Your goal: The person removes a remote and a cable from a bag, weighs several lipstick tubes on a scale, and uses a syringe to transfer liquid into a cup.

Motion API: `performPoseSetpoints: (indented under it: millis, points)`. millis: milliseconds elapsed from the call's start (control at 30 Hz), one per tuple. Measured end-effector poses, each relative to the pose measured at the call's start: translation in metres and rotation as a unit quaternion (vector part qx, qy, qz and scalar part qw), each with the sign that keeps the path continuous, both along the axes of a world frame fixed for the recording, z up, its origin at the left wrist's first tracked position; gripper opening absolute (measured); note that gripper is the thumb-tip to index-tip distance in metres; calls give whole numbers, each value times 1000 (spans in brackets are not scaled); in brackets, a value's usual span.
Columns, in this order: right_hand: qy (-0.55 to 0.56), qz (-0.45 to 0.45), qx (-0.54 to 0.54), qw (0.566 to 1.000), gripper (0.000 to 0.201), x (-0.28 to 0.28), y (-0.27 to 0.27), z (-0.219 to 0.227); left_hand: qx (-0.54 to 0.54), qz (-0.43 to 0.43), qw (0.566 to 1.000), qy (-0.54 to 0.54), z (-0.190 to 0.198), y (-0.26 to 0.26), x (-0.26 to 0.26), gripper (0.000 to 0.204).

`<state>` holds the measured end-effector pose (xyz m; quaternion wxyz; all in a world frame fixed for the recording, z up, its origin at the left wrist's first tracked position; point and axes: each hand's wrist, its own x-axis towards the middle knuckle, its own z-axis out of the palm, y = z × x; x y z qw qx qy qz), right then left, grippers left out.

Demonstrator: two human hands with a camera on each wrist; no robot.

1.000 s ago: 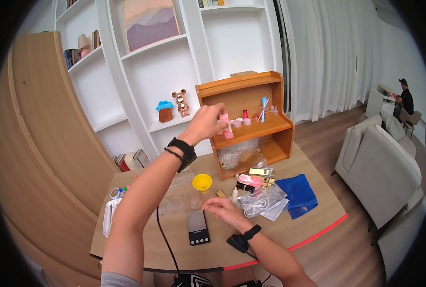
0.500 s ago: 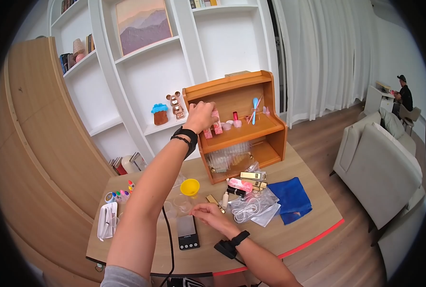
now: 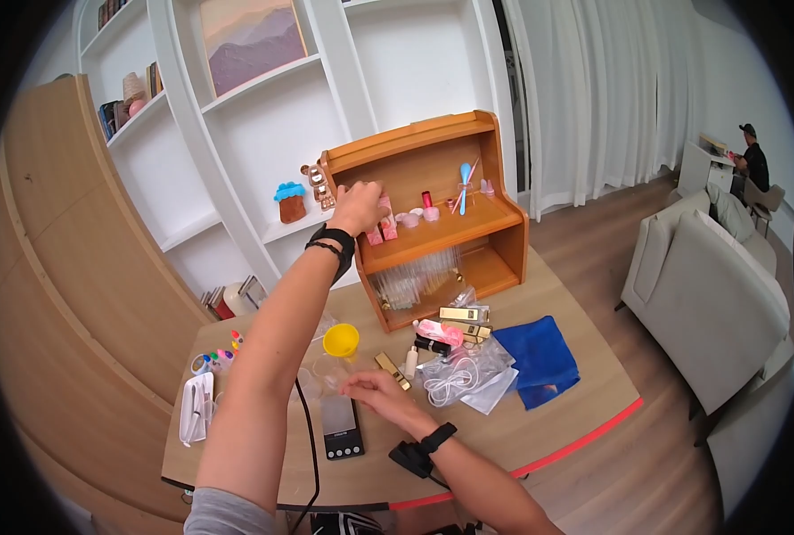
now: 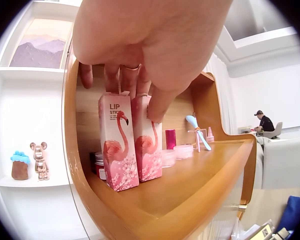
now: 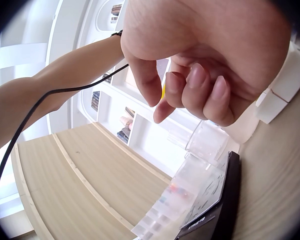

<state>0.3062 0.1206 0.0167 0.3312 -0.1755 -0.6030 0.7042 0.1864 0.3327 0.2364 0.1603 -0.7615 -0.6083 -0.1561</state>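
In the left wrist view two pink lipstick boxes with flamingos, a left one (image 4: pixel 119 145) and a right one (image 4: pixel 149 142), stand upright side by side on the shelf of a wooden cabinet (image 3: pixel 491 223). My left hand (image 3: pixel 359 209) reaches over them. Its thumb lies along the right box's edge, with the other fingers behind the boxes' tops, pinching the right box. Low over the table, my right hand (image 3: pixel 384 399) hangs loosely curled and holds nothing. It is just above a black digital scale (image 3: pixel 343 437), near clear plastic cups (image 5: pixel 207 137) and a yellow funnel (image 3: pixel 341 341).
Pink jars (image 4: pixel 183 151), a red tube (image 4: pixel 170 138) and a blue spatula (image 4: pixel 197 131) stand farther along the shelf. On the table lie gold boxes (image 3: pixel 465 314), a coiled white cable (image 3: pixel 450 385), a blue cloth (image 3: pixel 540 361) and a white tool case (image 3: pixel 197 406). A black cable (image 3: pixel 311 428) hangs beside the scale.
My left hand has lowered the lipstick box onto the shelf beside the other one. The right hand stays by the scale, and the head view has shifted.
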Motion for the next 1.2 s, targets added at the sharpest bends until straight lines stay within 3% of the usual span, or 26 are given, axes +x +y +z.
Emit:
performPoseSetpoints:
  millis: [633,800,933,1033,1100,1200]
  points:
    - [10,10,9,1000,16,-2,0,2,-25,12,999,31,1,-2,-4,38]
    - [-12,6,18,1000,16,-2,0,2,81,-161,982,-54,6,-45,4,34]
    - [-14,3,15,1000,16,7,1,12,179,-279,935,-124,8,-140,11,23]
    - [-14,-90,21,996,15,19,5,26,87,-239,935,-249,-21,-215,-4,10]
    - [-59,-218,98,969,12,25,19,18,11,-208,926,-314,-54,-256,-19,7]
    - [-160,-413,323,836,27,48,37,16,-102,-180,870,-447,-110,-293,-41,7]
